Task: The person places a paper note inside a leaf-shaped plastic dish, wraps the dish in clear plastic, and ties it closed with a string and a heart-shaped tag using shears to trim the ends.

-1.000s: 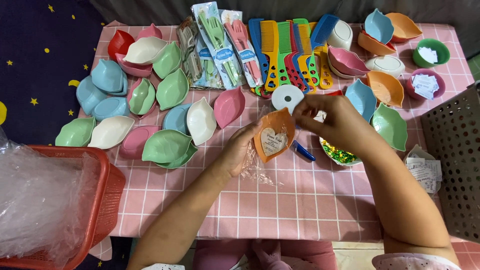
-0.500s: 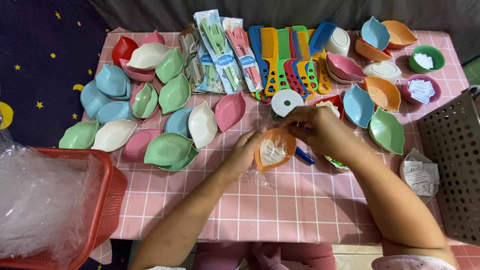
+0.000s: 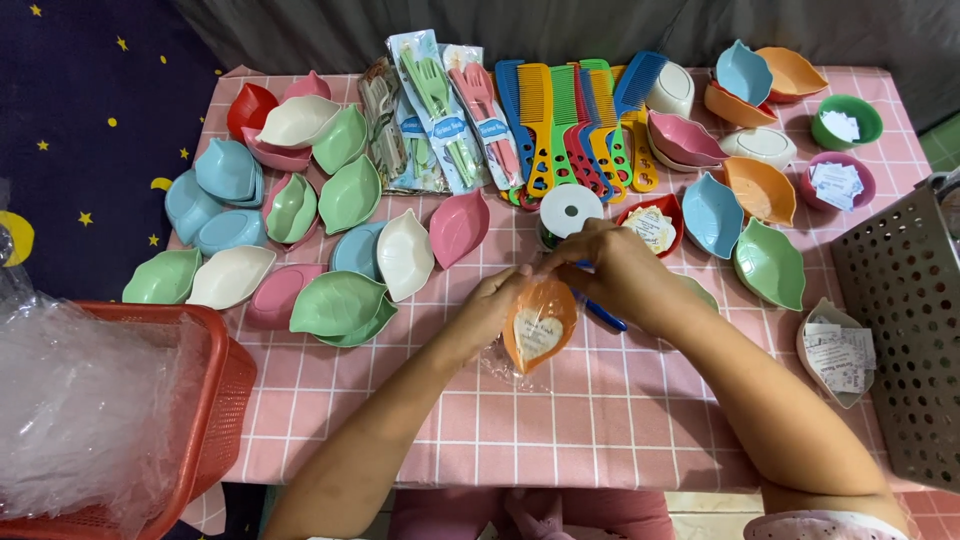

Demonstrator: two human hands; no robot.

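Orange leaf-shaped plastic dish (image 3: 538,326) in a clear wrapper, with a white heart-shaped card (image 3: 536,335) inside, held just above the pink checked tabletop (image 3: 620,420) near its middle. Left hand (image 3: 497,305) curled against the dish's left rim, fingers closed on it. Right hand (image 3: 617,268) meeting the dish at its pointed top, fingertips pinched there on the rim or wrapper; cannot tell which. Both hands touching at the tip, dish hanging below and between them. Blue object (image 3: 605,318) partly hidden under the right wrist.

Just behind the hands, a white tape roll (image 3: 571,209). Beside it, a small red dish (image 3: 652,225) with paper cards in it. Far right, a round green bowl (image 3: 846,121) and a round pink bowl (image 3: 838,181), each with white paper slips inside. Near the right edge, a beige leaf dish (image 3: 838,352) filled with printed slips, just beside a grey perforated metal basket (image 3: 905,330). At lower left, a red plastic basket (image 3: 205,420) stuffed with clear plastic wrap (image 3: 80,400).

Left half of the tabletop crowded with empty green, blue, cream and pink leaf dishes (image 3: 335,303). Back edge lined with packaged cutlery sets (image 3: 450,110) and a fan of coloured combs (image 3: 570,125). Bare checked cloth in front of the hands, toward the near edge, between the two forearms and to either side.
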